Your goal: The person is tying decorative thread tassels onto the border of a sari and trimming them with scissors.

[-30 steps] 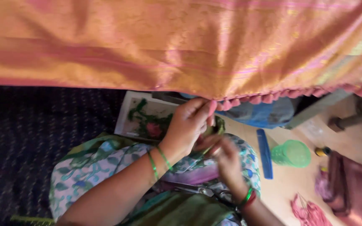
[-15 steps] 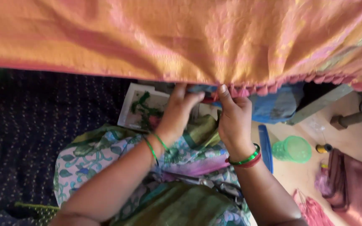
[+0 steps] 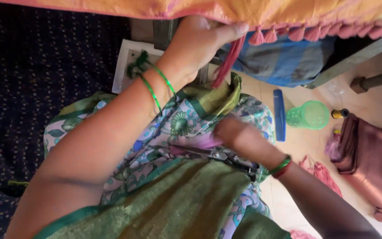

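My left hand (image 3: 197, 42) is raised to the hem of an orange-pink silk cloth (image 3: 288, 11) that hangs across the top. It pinches the hem, and a strand of pink threads (image 3: 228, 62) trails down from its fingers. A row of pink tassels (image 3: 306, 32) runs along the hem to the right. My right hand (image 3: 237, 137) is low on my lap, blurred, next to metal scissors (image 3: 219, 155) that lie on the green and floral cloth (image 3: 182, 128). Its fingers rest by a pinkish patch; whether they hold anything is unclear.
On the floor at right are a blue comb (image 3: 279, 115), a green plastic cup (image 3: 308, 115), a small yellow and black bottle (image 3: 340, 113), loose pink threads (image 3: 321, 170) and a maroon cloth bag (image 3: 368, 159). A white tray (image 3: 127, 62) sits beside a dark dotted cloth (image 3: 45, 79).
The view has tipped down, so the orange cloth now fills only the top edge. My right hand left the hem and dropped to my lap beside the scissors. My left hand stays at the hem.
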